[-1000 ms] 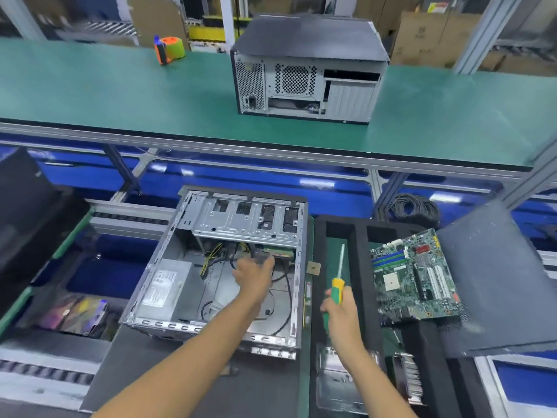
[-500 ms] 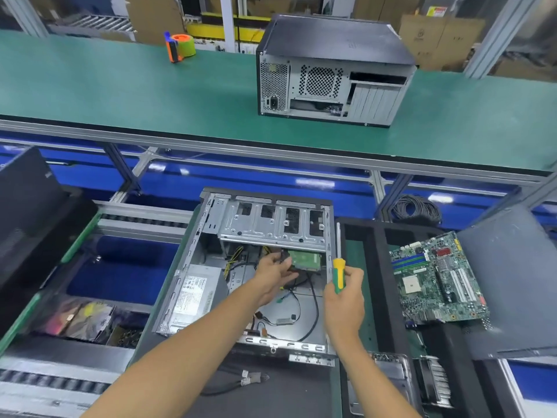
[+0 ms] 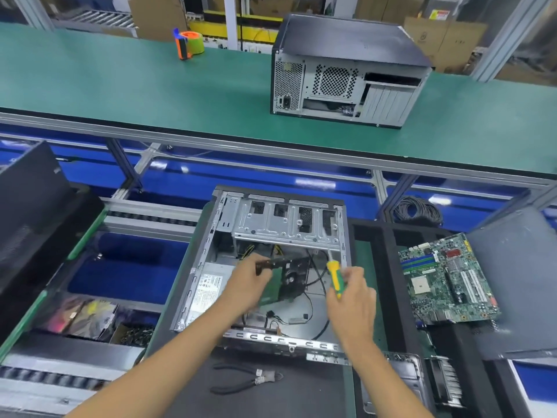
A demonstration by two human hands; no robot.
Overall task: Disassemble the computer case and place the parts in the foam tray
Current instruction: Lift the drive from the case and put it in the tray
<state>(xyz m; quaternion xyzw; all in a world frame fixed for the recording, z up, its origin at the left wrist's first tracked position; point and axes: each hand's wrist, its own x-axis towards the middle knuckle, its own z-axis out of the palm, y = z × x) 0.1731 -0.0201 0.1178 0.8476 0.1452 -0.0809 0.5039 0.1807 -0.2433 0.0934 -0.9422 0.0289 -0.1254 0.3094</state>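
Open computer case [image 3: 262, 267]: grey sheet-metal box, side panel off, lying flat on the near bench; perforated drive cage [image 3: 286, 226] across its far end, labelled power supply [image 3: 208, 286] along its left wall, loose black cables on the floor.
Left hand [image 3: 245, 286]: inside the case, fingers curled round a dark, blurred drive-like component [image 3: 291, 277] lifted at a tilt.
Right hand [image 3: 351, 300]: above the case's right wall, gripping a yellow-green screwdriver [image 3: 334, 277], shaft pointing away.
Foam tray [image 3: 388, 267]: black, compartmented, just right of the case; holds 1 green motherboard [image 3: 446, 279].
Pliers [image 3: 247, 378]: black-handled, near side of the case.
Second case [image 3: 346, 70]: closed, on the green belt [image 3: 120, 86] beyond, with a tape dispenser [image 3: 188, 43].
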